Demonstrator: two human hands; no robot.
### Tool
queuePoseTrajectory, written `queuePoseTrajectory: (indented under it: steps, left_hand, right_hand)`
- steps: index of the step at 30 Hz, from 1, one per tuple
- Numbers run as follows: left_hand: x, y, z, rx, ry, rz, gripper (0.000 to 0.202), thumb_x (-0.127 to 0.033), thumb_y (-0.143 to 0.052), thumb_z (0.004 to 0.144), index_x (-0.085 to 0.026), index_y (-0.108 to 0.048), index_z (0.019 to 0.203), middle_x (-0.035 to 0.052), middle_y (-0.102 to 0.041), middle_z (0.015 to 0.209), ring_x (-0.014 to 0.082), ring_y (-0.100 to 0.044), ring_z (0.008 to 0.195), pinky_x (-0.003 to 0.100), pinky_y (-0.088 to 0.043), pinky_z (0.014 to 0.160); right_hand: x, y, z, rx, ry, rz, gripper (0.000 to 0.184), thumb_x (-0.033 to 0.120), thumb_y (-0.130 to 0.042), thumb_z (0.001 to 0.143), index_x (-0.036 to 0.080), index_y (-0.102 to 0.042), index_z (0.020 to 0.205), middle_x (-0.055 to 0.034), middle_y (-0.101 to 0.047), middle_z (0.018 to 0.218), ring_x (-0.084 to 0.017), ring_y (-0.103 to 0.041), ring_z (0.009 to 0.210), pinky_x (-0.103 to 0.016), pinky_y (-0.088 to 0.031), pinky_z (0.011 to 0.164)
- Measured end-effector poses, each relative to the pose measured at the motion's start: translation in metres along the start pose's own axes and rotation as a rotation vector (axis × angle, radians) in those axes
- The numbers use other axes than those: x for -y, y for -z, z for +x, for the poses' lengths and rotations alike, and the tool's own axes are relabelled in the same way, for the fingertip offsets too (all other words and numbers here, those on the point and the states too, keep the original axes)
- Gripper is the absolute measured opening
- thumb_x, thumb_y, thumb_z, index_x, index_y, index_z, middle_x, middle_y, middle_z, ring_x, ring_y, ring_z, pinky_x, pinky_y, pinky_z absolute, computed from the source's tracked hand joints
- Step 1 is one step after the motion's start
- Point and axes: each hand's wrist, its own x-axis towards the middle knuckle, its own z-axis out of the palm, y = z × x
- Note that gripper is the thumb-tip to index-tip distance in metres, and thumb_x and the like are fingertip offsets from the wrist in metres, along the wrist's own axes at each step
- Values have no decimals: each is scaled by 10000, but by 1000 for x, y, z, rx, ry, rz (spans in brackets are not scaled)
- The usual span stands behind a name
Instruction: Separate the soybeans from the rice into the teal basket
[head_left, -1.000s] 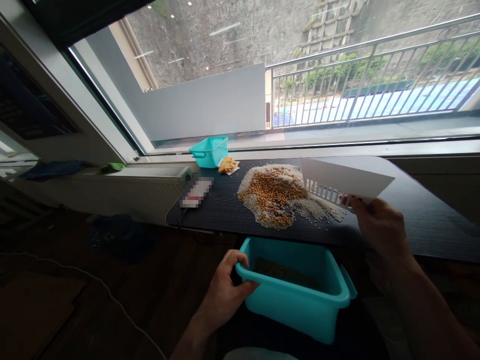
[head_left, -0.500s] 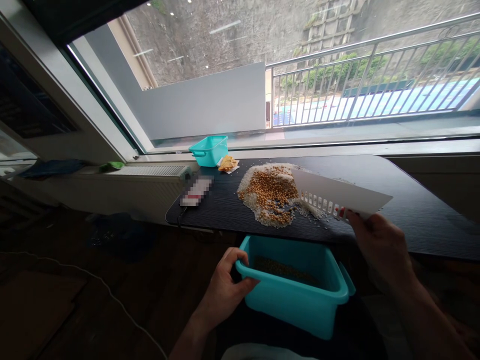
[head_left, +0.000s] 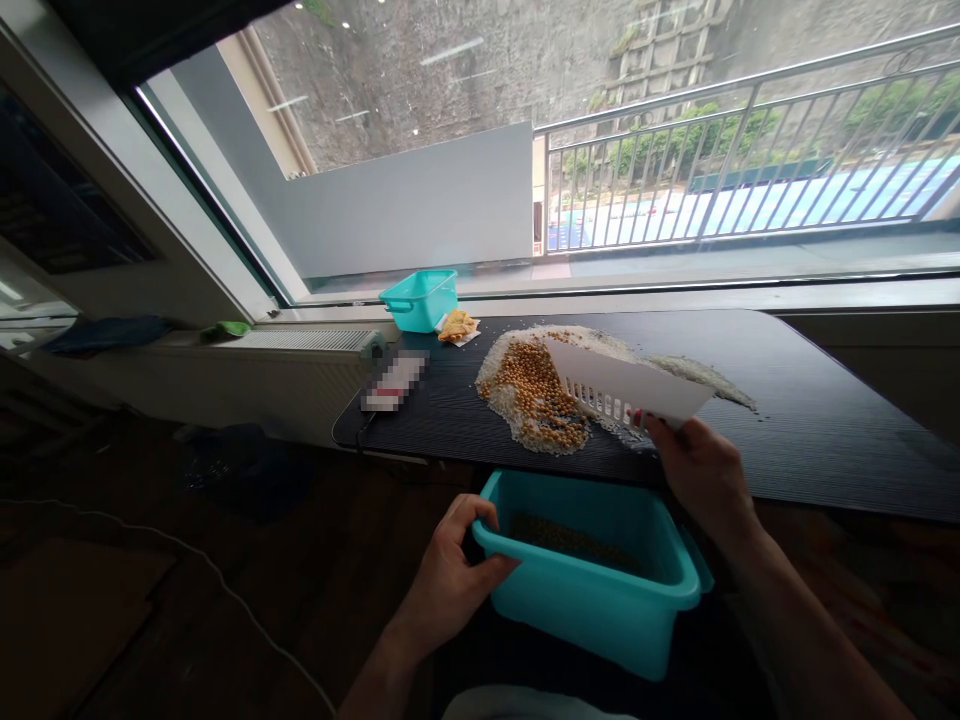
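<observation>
A pile of tan beans mixed with white rice (head_left: 529, 390) lies on the black table (head_left: 825, 400). My right hand (head_left: 701, 470) grips a white slotted scraper (head_left: 622, 385) by its near end, its edge standing in the right side of the pile. A strip of rice (head_left: 697, 372) trails behind the scraper to the right. My left hand (head_left: 454, 570) is closed on the left rim of a turquoise bin (head_left: 600, 590), held below the table's front edge. Dark beans lie in the bin's bottom.
A smaller turquoise bin (head_left: 420, 297) stands at the table's far left corner, with a yellow crumpled wrapper (head_left: 456, 326) beside it. A blurred flat object (head_left: 394, 380) lies left of the pile. A radiator top (head_left: 300, 343) runs under the window.
My right hand has swept the scraper leftward across the table into the pile, pushing beans left and leaving rice behind it. My left hand and the bin have stayed put.
</observation>
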Motion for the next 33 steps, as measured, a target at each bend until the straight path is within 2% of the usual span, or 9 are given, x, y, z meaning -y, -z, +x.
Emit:
queuePoseTrajectory:
  steps: [6, 9, 12, 17, 20, 23, 26, 30, 33]
  left_hand:
    - [2, -1, 0, -7, 19, -10, 341, -447, -971, 886, -279, -687, 975, -2, -663, 1022, 293, -700, 1029, 372, -592, 976]
    - [2, -2, 0, -19, 25, -32, 354, -468, -969, 868, -278, -689, 969, 1, -665, 1023, 290, -683, 1020, 375, -584, 975]
    - [1, -1, 0, -24, 27, -49, 358, -476, -977, 865, -276, -698, 965, -4, -663, 1009, 286, -676, 1004, 372, -588, 960]
    - [-1, -1, -1, -31, 18, -43, 298, -420, -954, 855, -277, -717, 966, -15, -653, 993, 273, -661, 982, 371, -604, 968]
    - [-2, -2, -1, -32, 4, -31, 307, -439, -952, 859, -279, -708, 954, -18, -636, 981, 272, -653, 975, 379, -604, 976]
    - [-4, -3, 0, -24, -1, -25, 320, -458, -946, 860, -282, -688, 934, -19, -620, 971, 272, -641, 970, 381, -591, 966]
    - [-5, -4, 0, -23, -1, -25, 332, -474, -942, 849, -283, -682, 926, -17, -613, 971, 276, -633, 973, 388, -580, 967]
    - [-5, -4, 0, -29, 9, -25, 348, -493, -946, 852, -283, -679, 923, -11, -619, 983, 279, -632, 977, 391, -579, 972]
    - [-5, -4, 0, -23, 5, -23, 342, -488, -950, 863, -284, -683, 927, -10, -630, 987, 277, -640, 974, 387, -588, 969]
  right_hand:
    - [19, -9, -11, 70, 15, 42, 470, 761, -872, 1003, 304, -982, 1031, -71, -949, 889, -353, -917, 902, -415, -715, 792]
    - [27, -12, -14, 85, 2, 83, 474, 771, -852, 987, 310, -961, 993, -74, -966, 930, -351, -923, 917, -433, -726, 829]
    - [34, -9, -16, 64, -17, 77, 469, 777, -855, 955, 315, -936, 937, -66, -941, 881, -346, -907, 884, -433, -713, 795]
    - [38, 22, -18, 12, -87, 48, 432, 755, -875, 919, 325, -911, 910, -58, -924, 872, -343, -903, 906, -407, -711, 780]
    - [33, 45, -23, -16, -163, -1, 486, 811, -885, 898, 325, -867, 894, -83, -929, 898, -372, -920, 973, -429, -732, 836]
    - [24, 58, -29, -87, -216, -70, 538, 861, -911, 838, 332, -817, 872, -83, -900, 851, -388, -917, 963, -445, -725, 826]
    - [25, 57, -29, -102, -219, -58, 517, 841, -903, 829, 334, -820, 880, -81, -914, 864, -384, -919, 955, -447, -720, 832]
    - [40, 48, -27, -63, -173, 38, 479, 801, -884, 837, 327, -847, 898, -94, -963, 952, -369, -933, 995, -460, -751, 926]
    - [48, 45, -28, -47, -156, 66, 517, 837, -882, 845, 323, -859, 899, -103, -972, 964, -372, -936, 992, -479, -762, 932]
